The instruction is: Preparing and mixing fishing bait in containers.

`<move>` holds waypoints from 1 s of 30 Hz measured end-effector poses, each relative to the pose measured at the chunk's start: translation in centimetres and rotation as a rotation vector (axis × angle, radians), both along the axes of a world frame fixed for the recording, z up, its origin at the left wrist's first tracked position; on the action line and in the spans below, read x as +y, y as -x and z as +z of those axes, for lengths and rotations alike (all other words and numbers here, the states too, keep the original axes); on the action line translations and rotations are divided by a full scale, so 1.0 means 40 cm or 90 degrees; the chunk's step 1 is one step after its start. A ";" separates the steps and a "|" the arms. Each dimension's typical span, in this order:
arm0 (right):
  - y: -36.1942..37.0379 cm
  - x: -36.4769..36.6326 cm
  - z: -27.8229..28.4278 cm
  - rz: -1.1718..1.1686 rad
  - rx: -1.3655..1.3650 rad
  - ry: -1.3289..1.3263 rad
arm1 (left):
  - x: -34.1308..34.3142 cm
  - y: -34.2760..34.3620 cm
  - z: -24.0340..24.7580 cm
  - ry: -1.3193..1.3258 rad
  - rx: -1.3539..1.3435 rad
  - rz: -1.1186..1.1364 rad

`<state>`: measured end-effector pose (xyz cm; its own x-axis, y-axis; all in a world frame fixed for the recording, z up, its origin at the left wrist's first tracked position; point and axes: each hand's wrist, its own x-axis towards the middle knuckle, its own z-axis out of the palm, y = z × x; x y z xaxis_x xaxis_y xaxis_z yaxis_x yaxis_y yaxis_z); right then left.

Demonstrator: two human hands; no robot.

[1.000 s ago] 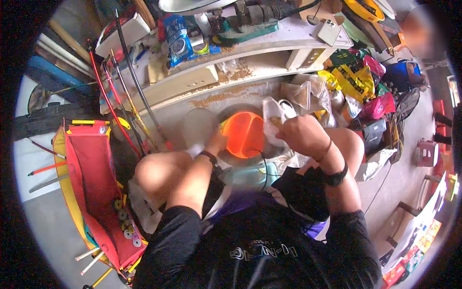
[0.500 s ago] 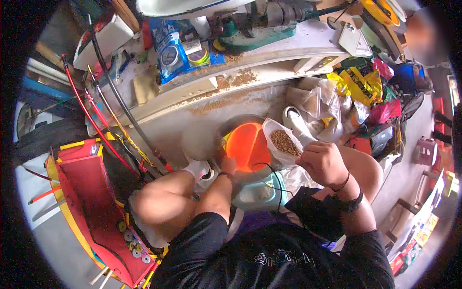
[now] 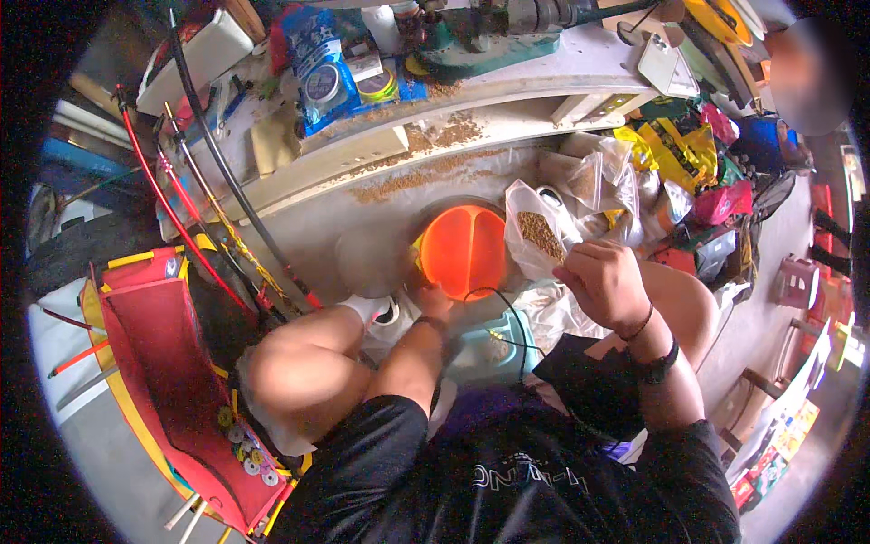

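My right hand [image 3: 603,283] is closed around the gathered edge of a clear plastic bag [image 3: 527,258]. Brown pellets [image 3: 541,236] lie inside the bag, which hangs just right of a round orange tub [image 3: 480,249]. A raised line divides the tub down its middle, and little shows inside it. At the tub's near left rim, my left hand [image 3: 433,302] grips its edge, with the fingers partly hidden and blurred. Close to my lap sits a pale blue container [image 3: 494,352], with a thin black cord [image 3: 521,331] looping over it.
Beyond the tub stands a cluttered bench [image 3: 507,122], with spilled pellets [image 3: 444,134] along it. Fishing rods [image 3: 204,154] lean at left above a long red bag [image 3: 163,354]. Several clear and yellow bags [image 3: 675,159] are piled at right. A blurred round thing [image 3: 373,258] is left of the tub.
The orange tub has turned and looks more level, its dividing line now upright. The pellet bag has shifted slightly away from the tub, still in my right hand. The whole view has shifted a little.
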<state>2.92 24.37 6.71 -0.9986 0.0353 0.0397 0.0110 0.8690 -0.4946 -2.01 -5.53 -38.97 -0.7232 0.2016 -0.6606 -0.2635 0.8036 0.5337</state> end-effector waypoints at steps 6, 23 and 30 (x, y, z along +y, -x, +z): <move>-0.034 -0.003 0.016 -0.027 0.054 0.014 | 0.002 -0.083 0.162 0.053 -0.023 -0.325; -0.021 -0.030 0.014 -0.046 0.060 -0.022 | -0.033 -0.023 0.302 0.160 0.066 -0.477; 0.020 -0.079 -0.010 0.037 0.030 -0.071 | 0.081 0.062 0.405 -0.127 0.017 -0.150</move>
<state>2.12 21.21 6.32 -0.9958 -0.0302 0.0868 -0.0622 0.9169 -0.3942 -4.49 -2.29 -22.77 -0.6577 0.4892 -0.5728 -0.0667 0.7196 0.6912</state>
